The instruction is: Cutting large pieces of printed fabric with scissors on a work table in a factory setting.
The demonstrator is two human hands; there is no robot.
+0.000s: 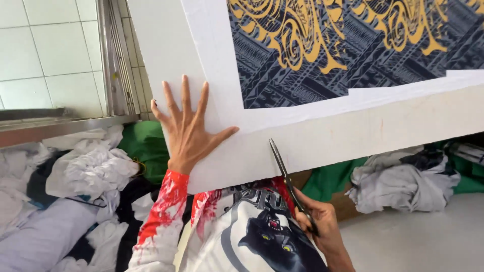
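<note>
My left hand (187, 126) lies flat with fingers spread on a sheet of white cloth (312, 113) near its left corner. The cloth carries a dark blue print with yellow ornament (343, 40) and drapes over the table's edge. My right hand (317, 221) grips a pair of dark scissors (288, 179) below the table edge. The blades point up and left, and their tip meets the hanging white margin of the cloth. My sleeves are red and white, and my shirt shows a black panther head.
A heap of white, black and grey garments (75, 186) lies at the left on the floor. Green cloth (146, 146) sits under the table. More grey and white rags (403, 181) pile at the right. White wall tiles (50, 50) and a metal frame (116, 55) stand behind.
</note>
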